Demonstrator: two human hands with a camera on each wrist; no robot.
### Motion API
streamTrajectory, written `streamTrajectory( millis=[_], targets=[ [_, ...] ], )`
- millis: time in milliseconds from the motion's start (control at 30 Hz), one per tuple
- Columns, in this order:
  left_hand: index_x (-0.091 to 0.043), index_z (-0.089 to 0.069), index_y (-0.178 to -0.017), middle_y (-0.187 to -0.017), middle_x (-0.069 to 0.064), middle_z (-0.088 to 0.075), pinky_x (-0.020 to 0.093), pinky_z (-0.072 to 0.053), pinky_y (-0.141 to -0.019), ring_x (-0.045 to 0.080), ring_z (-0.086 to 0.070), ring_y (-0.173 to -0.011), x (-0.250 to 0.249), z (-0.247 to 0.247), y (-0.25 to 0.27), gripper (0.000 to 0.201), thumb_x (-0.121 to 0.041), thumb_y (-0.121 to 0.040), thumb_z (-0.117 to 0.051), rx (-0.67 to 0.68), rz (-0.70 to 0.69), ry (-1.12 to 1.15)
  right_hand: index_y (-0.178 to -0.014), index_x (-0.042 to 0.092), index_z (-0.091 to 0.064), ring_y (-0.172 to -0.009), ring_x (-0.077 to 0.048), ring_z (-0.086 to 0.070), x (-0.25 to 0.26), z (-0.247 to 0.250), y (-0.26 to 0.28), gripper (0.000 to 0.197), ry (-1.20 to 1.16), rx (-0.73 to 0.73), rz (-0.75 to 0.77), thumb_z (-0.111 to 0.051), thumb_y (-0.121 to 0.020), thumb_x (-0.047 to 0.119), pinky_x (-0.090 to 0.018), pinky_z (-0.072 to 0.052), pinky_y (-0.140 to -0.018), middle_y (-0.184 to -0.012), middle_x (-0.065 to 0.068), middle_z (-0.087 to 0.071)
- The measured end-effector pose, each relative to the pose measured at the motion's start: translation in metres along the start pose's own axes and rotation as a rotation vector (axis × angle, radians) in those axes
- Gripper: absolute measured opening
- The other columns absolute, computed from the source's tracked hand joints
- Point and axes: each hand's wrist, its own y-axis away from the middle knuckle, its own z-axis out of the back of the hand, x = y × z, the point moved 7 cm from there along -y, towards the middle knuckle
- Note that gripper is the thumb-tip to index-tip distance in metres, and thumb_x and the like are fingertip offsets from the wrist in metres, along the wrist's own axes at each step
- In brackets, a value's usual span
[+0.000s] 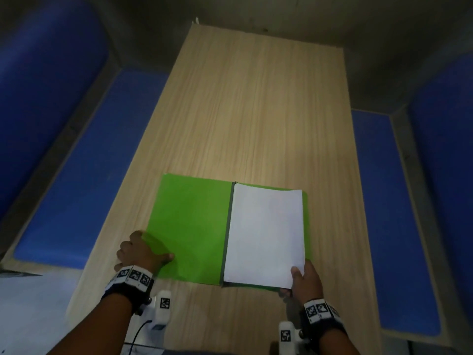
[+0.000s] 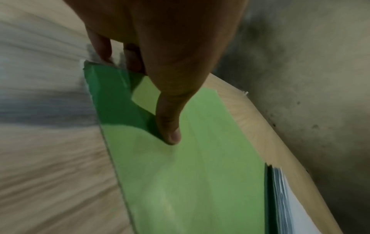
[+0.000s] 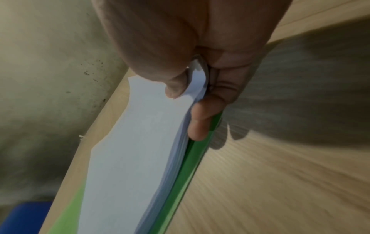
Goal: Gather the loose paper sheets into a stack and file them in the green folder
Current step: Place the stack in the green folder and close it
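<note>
**Folder open, stack seated on right leaf**

Head view: green folder (image 1: 189, 226) lay open on table (image 1: 256, 111); paper stack (image 1: 266, 234) sat on its right leaf.
Left wrist view: left hand (image 2: 160, 55) pinched the left cover's corner, thumb on top, probably to close it.
Right wrist view: right hand (image 3: 190, 63) gripped the stack's near corner, likely steadying it

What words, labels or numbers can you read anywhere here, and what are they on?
No readable text.
Stack of paper sheets: top sheet blank.
Green folder: plain, no label.
Wrist bands: black-and-white square marker patterns only, no letters or numbers.
</note>
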Motion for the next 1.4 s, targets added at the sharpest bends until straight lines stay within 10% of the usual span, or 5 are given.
streamTrajectory(
  millis=[133,267,633,967,1400],
  targets=[
    [-0.005,-0.06,-0.124,-0.124,0.024,-0.067,0.051,-0.057,-0.094,0.04,-0.066,-0.107,0.007,0.007,-0.019,0.087,-0.037,-0.053,-0.099,0.149,-0.017,0.196,-0.12,0.003,-0.044,-0.067,-0.01,-0.05,0.005,0.002,-0.006,0.022,0.143,-0.041,-0.007,-0.037,-0.102,0.012,-0.003,-0.038,-0.04,-0.108,-0.008,-0.052],
    [-0.012,-0.062,-0.1,-0.098,0.016,-0.075,0.046,-0.057,-0.068,0.037,-0.073,-0.083,-0.008,0.049,0.007,0.033,-0.027,-0.082,-0.085,0.216,-0.166,0.475,-0.132,0.001,-0.042,-0.106,-0.03,-0.058,0.0,-0.003,-0.015,0.039,0.328,-0.082,-0.034,-0.036,-0.1,0.022,-0.028,-0.045,-0.086,-0.13,-0.02,-0.055],
    [-0.024,-0.069,-0.113,-0.13,-0.009,-0.071,0.029,-0.058,-0.096,0.013,-0.071,-0.114,-0.142,0.057,0.171,0.023,-0.031,-0.092,-0.076,0.781,-0.832,0.542,-0.133,0.006,-0.05,-0.114,-0.032,-0.054,0.01,0.012,-0.015,0.044,0.478,-0.112,0.145,-0.05,-0.095,0.027,-0.035,-0.045,-0.101,-0.125,-0.018,-0.052],
    [-0.023,-0.05,-0.15,-0.152,0.013,-0.037,0.04,-0.046,-0.112,0.035,-0.055,-0.131,-0.166,-0.073,0.103,0.061,-0.027,-0.093,-0.07,0.395,-0.723,-0.001,-0.119,0.014,-0.064,-0.109,-0.025,-0.059,-0.004,0.069,-0.043,0.056,-0.173,-0.13,-0.098,-0.044,-0.09,0.058,-0.046,-0.045,-0.101,-0.119,-0.003,-0.063],
    [-0.024,-0.059,-0.137,-0.149,0.007,-0.042,0.044,-0.049,-0.106,0.035,-0.051,-0.128,-0.08,-0.032,0.047,0.055,-0.036,-0.085,-0.074,0.198,-0.487,-0.062,-0.082,0.006,-0.073,-0.075,-0.026,-0.071,0.033,-0.065,-0.017,0.019,0.544,0.356,0.238,-0.065,-0.08,0.023,-0.039,-0.06,-0.072,-0.077,-0.013,-0.074]
  ],
)
